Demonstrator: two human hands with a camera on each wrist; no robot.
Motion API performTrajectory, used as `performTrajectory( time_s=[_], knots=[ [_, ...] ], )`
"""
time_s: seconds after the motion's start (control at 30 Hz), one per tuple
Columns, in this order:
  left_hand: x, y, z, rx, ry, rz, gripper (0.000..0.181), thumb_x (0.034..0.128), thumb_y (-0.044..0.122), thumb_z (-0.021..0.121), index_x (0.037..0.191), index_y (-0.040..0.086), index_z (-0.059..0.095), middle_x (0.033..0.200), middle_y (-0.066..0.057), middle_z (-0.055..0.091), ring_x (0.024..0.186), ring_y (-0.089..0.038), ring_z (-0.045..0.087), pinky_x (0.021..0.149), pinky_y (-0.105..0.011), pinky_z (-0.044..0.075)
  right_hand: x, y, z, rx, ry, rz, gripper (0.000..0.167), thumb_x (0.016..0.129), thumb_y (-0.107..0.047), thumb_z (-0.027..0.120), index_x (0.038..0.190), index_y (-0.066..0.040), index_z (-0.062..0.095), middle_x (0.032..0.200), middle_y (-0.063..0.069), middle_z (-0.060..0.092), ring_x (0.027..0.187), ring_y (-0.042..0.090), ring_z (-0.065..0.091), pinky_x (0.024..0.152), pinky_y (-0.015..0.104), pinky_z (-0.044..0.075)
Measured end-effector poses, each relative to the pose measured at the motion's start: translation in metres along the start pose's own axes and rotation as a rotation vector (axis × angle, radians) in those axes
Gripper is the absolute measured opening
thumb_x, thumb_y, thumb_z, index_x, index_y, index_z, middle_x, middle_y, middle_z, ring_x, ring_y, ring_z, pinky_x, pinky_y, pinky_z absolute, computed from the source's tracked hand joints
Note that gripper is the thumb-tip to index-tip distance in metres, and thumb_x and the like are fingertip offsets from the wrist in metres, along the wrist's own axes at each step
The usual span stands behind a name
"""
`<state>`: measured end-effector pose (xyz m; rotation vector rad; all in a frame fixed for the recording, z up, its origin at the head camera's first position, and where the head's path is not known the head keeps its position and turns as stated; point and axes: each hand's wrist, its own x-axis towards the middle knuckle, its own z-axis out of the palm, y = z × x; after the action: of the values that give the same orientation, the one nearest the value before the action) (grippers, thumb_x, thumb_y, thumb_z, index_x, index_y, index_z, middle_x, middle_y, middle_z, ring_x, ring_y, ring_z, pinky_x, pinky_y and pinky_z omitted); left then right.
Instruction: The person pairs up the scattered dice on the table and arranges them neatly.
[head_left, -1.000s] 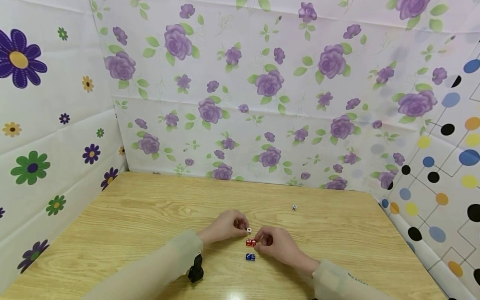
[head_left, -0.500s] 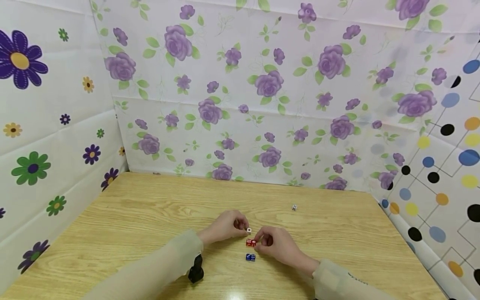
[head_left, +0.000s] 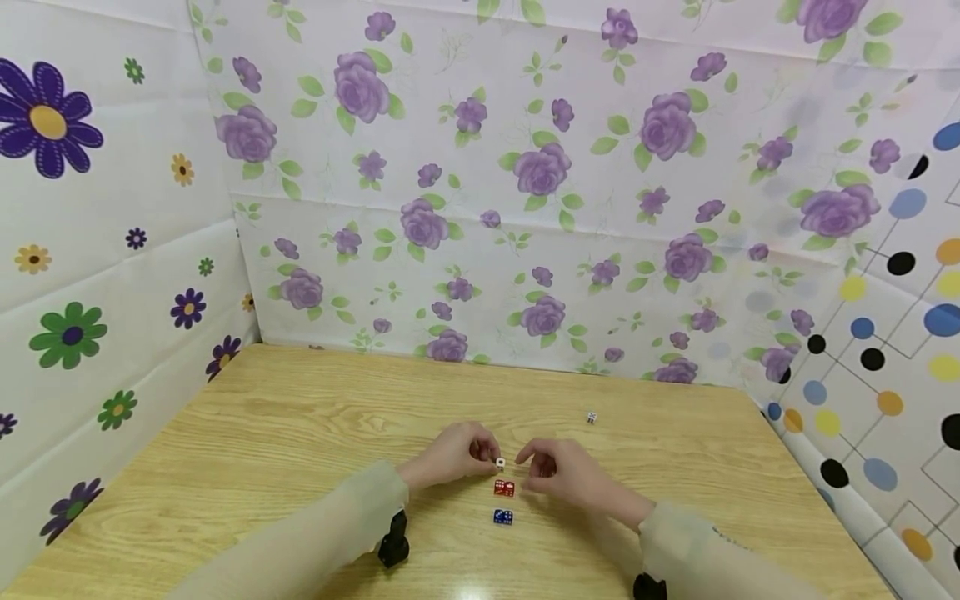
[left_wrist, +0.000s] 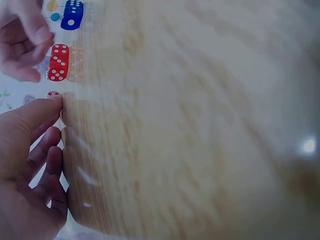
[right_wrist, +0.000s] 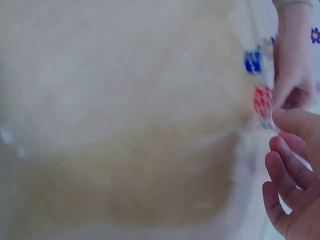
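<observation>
A white die [head_left: 500, 463] sits on the wooden table, and my left hand [head_left: 457, 450] pinches it from its left side between thumb and index finger. In the left wrist view the thumb covers most of that die. Just nearer to me, two red dice [head_left: 505, 488] stand side by side, touching. Closer still, a pair of blue dice [head_left: 503, 517] stands the same way. My right hand [head_left: 570, 473] is to the right of the white and red dice, thumb and fingers apart, holding nothing. It appears blurred in the right wrist view.
Another white die [head_left: 592, 417] lies by itself farther back, to the right. Flowered cloth [head_left: 480, 208] hangs along the table's far edge, with patterned cloths at both sides. The wooden tabletop [head_left: 315, 408] stretches around the dice.
My right hand has let go of the red dice and moved away from them, slightly back and to the right. The left hand stays at the white die.
</observation>
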<state>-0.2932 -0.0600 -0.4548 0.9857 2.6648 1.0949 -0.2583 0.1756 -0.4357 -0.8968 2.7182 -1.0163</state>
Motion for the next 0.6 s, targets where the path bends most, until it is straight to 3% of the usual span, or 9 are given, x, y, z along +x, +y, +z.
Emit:
performTrajectory(
  time_s=[0.3, 0.6],
  knots=[
    [-0.002, 0.0, -0.001, -0.01, 0.0, -0.005, 0.005, 0.0866, 0.015, 0.076, 0.088, 0.013, 0.072, 0.078, 0.002, 0.063, 0.068, -0.007, 0.053, 0.063, -0.021, 0.044, 0.015, 0.023, -0.043, -0.148, 0.114, -0.045, 0.022, 0.088, -0.018, 0.074, 0.108, -0.009, 0.071, 0.081, -0.005, 0.065, 0.068, 0.001, 0.053, 0.062, 0.02, 0.048],
    [-0.002, 0.0, 0.0, -0.013, 0.007, 0.002, 0.006, 0.0864, 0.014, 0.077, 0.089, 0.012, 0.072, 0.077, 0.003, 0.062, 0.066, -0.005, 0.051, 0.062, -0.02, 0.044, 0.017, 0.058, -0.074, -0.308, 0.248, -0.015, 0.023, 0.088, -0.02, 0.075, 0.111, -0.015, 0.074, 0.09, -0.002, 0.068, 0.082, 0.011, 0.059, 0.072, 0.03, 0.05]
  ],
)
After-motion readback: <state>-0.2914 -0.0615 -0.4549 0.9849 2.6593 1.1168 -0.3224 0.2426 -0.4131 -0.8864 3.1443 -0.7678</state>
